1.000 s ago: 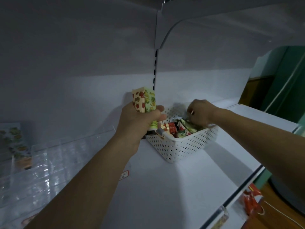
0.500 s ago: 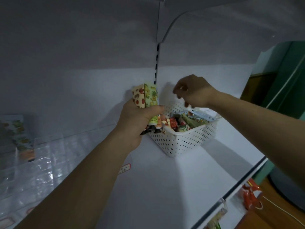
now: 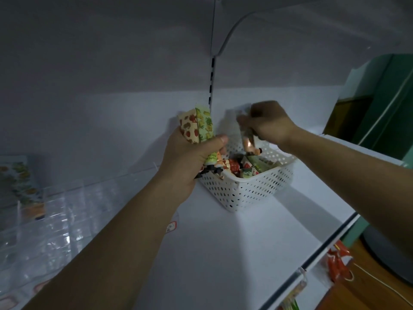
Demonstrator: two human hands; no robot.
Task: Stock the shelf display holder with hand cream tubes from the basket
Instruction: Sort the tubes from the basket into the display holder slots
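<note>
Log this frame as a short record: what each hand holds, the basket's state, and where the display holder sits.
left hand: grips two tubes, one strawberry print, one pineapple print, flat ends up
right hand: pinches a tube lifted above the basket, cap down
basket: white, perforated, on the shelf, more tubes inside
display holder: clear plastic, far left on the shelf, one tube visible in it

Dim bluish light, soft shadows, glare on clear plastic, motion blur, wide-angle bending
</note>
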